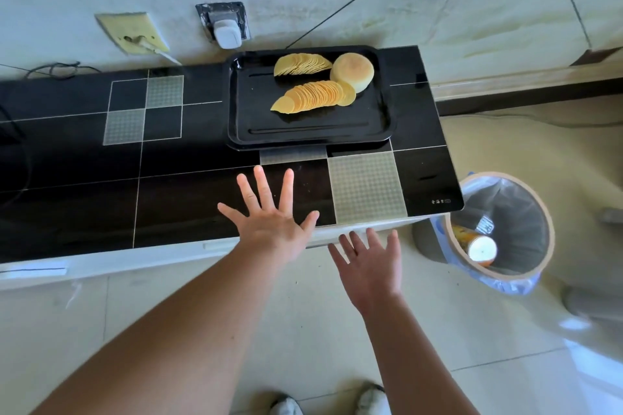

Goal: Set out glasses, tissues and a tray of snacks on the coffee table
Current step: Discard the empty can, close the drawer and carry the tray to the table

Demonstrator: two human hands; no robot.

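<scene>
Both hands are spread and hold nothing: the left hand hovers over the near part of the table, and the right hand hangs just off its near edge, above the floor. Beyond them the tray sits on the table's far right part, carrying two fanned rows of chips and a round bun. A bin stands on the floor right of the table.

Single head view, looking steeply down, close over black table and floor.
</scene>
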